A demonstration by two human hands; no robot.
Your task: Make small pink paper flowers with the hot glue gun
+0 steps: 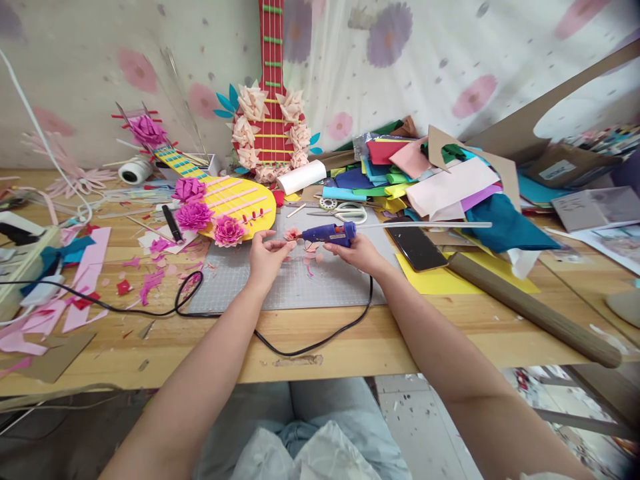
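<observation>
My right hand (354,252) is wrapped around a blue hot glue gun (327,233), its nozzle pointing left. A long clear glue stick (430,225) juts from the gun's back end. With fingers pinched, my left hand (269,259) holds a small pink paper flower (291,233) at the nozzle. Both hands are over a grey cutting mat (230,283) with a few pale pink petals (311,252) on it. A black cord (320,343) loops in front of the mat. Just beyond my left hand lies a yellow paper guitar (250,200) with magenta paper flowers (194,216).
A red paper guitar (273,127) with peach flowers leans at the back. Scissors (350,213) and a white roll (301,177) lie beyond the mat. To the right are a phone (417,245), a brown tube (530,307) and piled coloured paper (450,187). Pink scraps (90,280) litter the left.
</observation>
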